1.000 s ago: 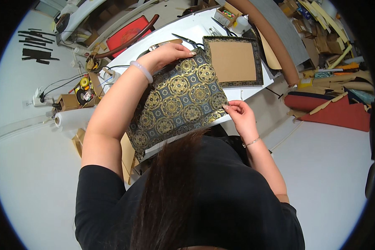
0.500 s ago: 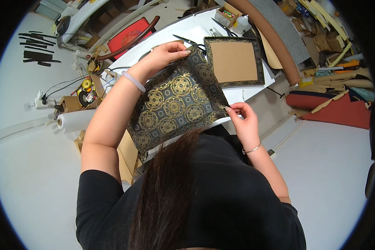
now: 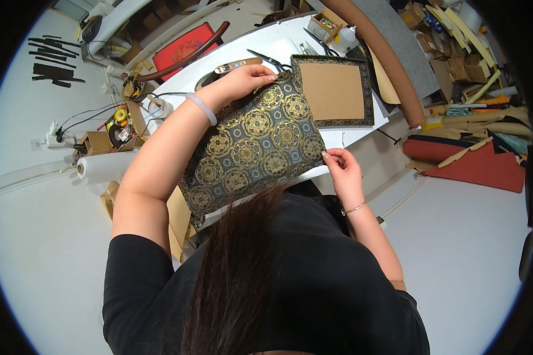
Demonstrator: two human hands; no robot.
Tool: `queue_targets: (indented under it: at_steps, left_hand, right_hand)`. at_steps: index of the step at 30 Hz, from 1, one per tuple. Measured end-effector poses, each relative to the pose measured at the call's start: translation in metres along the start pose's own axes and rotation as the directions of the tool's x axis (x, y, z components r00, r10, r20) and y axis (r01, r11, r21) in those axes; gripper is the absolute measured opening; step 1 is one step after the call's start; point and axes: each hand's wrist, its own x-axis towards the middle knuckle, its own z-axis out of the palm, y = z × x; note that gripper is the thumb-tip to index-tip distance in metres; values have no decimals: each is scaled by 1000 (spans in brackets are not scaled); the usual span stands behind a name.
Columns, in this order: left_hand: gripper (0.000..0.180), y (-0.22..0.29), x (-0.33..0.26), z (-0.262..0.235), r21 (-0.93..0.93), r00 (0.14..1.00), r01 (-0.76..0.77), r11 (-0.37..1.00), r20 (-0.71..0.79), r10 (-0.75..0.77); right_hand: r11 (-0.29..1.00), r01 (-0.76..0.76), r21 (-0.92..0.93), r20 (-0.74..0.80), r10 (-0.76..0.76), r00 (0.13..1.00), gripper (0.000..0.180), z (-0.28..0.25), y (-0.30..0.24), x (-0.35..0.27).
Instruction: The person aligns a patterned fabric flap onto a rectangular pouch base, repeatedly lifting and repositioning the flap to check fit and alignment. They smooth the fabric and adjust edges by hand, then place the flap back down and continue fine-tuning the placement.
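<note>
A piece of dark brocade fabric (image 3: 246, 148) with gold and blue-grey medallions lies spread over the near part of the white table. My left hand (image 3: 247, 81) pinches its far edge near the far right corner. At the near right corner, my right hand (image 3: 343, 168) pinches the fabric between thumb and fingers. Just beyond the cloth's right side lies a tan board (image 3: 333, 92) bordered in similar dark patterned fabric. Part of the brocade's near edge is hidden behind long hair.
Black-handled scissors (image 3: 269, 59) lie beyond my left hand. A white squeeze bottle (image 3: 344, 39) and a small box (image 3: 324, 25) of colourful items stand at the table's far end. Long brown rolls (image 3: 376, 53) run along the right. A red chair (image 3: 186, 48) stands beyond the table.
The fabric's right part, which was folded and rumpled, now lies flatter. My left hand has shifted slightly right and nearer; my right hand has barely moved, still pinching the corner.
</note>
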Motion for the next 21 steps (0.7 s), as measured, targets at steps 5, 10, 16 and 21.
queue_targets:
  at_steps: [5, 10, 16, 21]
  left_hand:
    - [25, 1, -2, 2, -11, 997, 71, 997, 24, -71]
    - [24, -1, -4, 6, -65, 999, 27, 998, -27, -29]
    - [24, 4, -1, -1, -140, 998, -64, 988, 17, 67]
    - [25, 1, 2, 1, -109, 997, -61, 992, 43, 66]
  right_hand:
    - [999, -39, 37, -6, 40, 999, 16, 1, -2, 1]
    - [1000, -23, 2, 5, 23, 1000, 14, -2, -6, -1]
    - [999, 25, -45, -10, -26, 1000, 14, -2, -20, -10]
    - [1000, 13, -28, -4, -13, 1000, 14, -3, -16, -10]
